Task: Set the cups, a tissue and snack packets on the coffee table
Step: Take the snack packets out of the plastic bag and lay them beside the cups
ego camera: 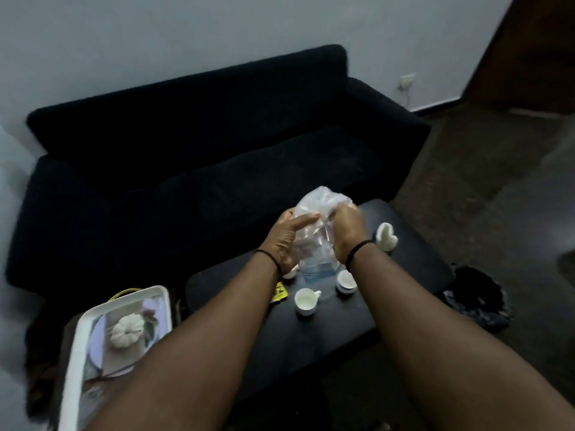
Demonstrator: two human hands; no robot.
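Observation:
Both hands hold a clear plastic bag [322,202] above the black coffee table [404,262]. My left hand [284,236] grips its left side and my right hand [347,228] its right side. Something pale blue [317,270] shows through the bag's lower end, near the table top. Three white cups stand on the table: one [305,301] in front of the bag, one [346,280] to its right, and one [291,273] mostly hidden behind my left wrist. A yellow snack packet [279,292] peeks out under my left forearm. A white tissue [386,239] lies at the table's right.
A dark sofa [193,157] runs behind the table. A white tray [93,346] with a pumpkin picture sits at the lower left. A black bin with a liner [479,297] stands on the floor to the right of the table.

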